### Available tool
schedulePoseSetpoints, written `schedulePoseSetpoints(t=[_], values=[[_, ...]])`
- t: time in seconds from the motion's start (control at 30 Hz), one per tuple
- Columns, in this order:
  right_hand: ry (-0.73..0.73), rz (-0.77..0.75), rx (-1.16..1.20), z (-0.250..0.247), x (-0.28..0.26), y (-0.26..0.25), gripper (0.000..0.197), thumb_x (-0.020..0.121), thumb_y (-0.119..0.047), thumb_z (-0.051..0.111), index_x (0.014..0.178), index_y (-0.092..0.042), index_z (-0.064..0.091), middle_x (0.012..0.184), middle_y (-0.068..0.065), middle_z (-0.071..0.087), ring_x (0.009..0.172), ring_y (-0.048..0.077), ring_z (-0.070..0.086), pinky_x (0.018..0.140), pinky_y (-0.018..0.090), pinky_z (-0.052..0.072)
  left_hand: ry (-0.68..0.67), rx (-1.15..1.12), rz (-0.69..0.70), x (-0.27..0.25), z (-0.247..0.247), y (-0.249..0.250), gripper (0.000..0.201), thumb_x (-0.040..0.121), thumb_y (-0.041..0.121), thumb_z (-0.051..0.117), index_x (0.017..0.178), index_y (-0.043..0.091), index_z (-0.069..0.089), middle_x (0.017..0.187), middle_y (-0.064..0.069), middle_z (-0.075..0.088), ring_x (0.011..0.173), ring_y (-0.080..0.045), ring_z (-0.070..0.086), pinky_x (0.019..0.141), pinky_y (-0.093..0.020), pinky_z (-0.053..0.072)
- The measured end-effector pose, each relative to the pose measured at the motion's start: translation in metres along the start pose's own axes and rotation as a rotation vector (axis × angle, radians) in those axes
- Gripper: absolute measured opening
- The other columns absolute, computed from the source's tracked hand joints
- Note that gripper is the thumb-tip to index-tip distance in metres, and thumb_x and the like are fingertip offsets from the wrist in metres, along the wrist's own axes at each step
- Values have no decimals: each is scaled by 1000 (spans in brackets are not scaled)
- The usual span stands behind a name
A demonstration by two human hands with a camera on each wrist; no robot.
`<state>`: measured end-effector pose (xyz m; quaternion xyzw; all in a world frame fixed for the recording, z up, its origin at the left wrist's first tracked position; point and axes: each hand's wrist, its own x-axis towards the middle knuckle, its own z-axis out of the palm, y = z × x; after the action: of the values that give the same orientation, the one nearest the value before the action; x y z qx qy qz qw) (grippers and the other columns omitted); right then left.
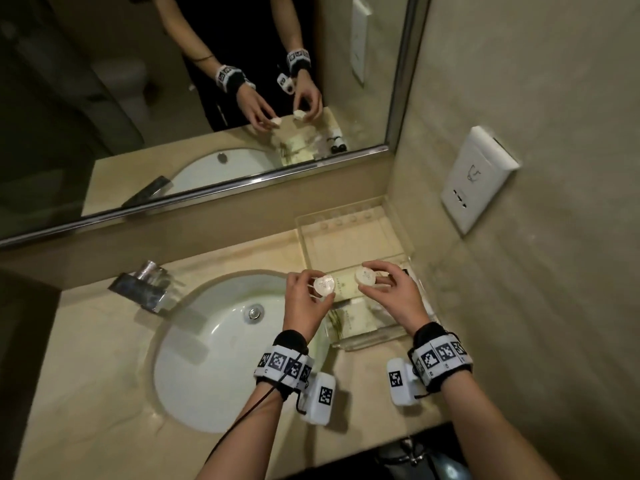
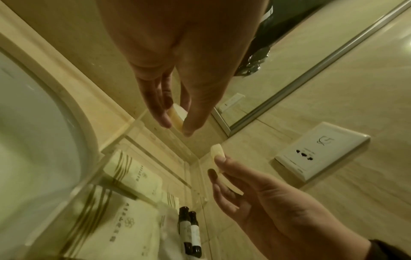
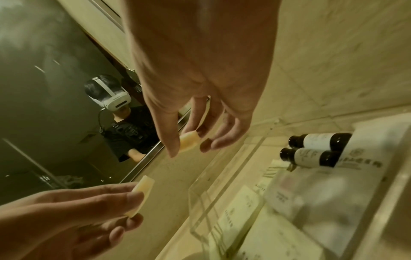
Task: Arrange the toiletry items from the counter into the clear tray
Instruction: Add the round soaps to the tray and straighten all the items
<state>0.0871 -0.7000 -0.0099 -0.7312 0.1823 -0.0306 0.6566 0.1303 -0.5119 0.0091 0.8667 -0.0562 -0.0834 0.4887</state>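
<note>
My left hand [image 1: 320, 288] pinches a round white soap disc [image 1: 325, 285] by its rim, just left of the clear tray [image 1: 408, 252]. In the left wrist view the left hand [image 2: 176, 126] holds that left disc [image 2: 176, 115] edge-on. My right hand [image 1: 372, 278] pinches a second soap disc [image 1: 363, 275] above the tray's middle. The right wrist view shows the right hand [image 3: 189, 149] with thumb and fingers on that second disc [image 3: 189, 140]. Inside the tray lie pale packets [image 2: 133, 172] and two small dark bottles [image 3: 315, 149].
A white sink basin [image 1: 214, 348] with a chrome faucet [image 1: 145, 289] fills the counter left of the tray. The mirror [image 1: 207, 98] runs along the back wall. A white socket plate [image 1: 479, 178] sits on the right wall. The tray's back compartment [image 1: 346, 237] holds nothing.
</note>
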Motion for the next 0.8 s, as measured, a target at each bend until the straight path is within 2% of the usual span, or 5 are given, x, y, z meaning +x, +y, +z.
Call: schedulePoseSetpoints(t=[0.17,0.33,0.47,0.67,0.8], values=[[92,48,-126,-15,11,6,40,75,-12,82,109,-24,66,112,-8,66,96,13,62,83,26,54,-65,7,-1,13,24,0,36,74,10,76,106,14,61,108,-4,45,88,-18,58,82,-32,56],[197,109,-425,-26,41,32,39,72,-13,84,106,-18,65,108,3,64,84,15,65,74,22,55,-135,31,-39,29,43,-9,37,74,7,76,108,12,60,111,-6,45,83,-11,55,80,-20,53],[182,163,-585,-23,66,53,39,71,-18,85,104,-17,63,105,3,64,93,18,63,87,36,56,-165,45,-52,37,51,-20,38,76,12,77,109,15,60,110,-3,44,78,-9,56,76,-15,53],[166,222,-734,-10,84,64,41,69,-27,84,97,-28,54,101,-3,61,98,21,59,88,43,55,-168,27,-71,44,50,-30,37,76,10,76,109,14,59,111,-1,43,77,-2,54,78,-16,52],[224,214,-786,-6,85,56,41,72,-25,83,95,-24,50,101,1,58,101,23,53,92,43,50,-169,15,-81,50,50,-30,35,77,10,75,108,15,59,110,-2,43,81,-12,58,80,-25,56]])
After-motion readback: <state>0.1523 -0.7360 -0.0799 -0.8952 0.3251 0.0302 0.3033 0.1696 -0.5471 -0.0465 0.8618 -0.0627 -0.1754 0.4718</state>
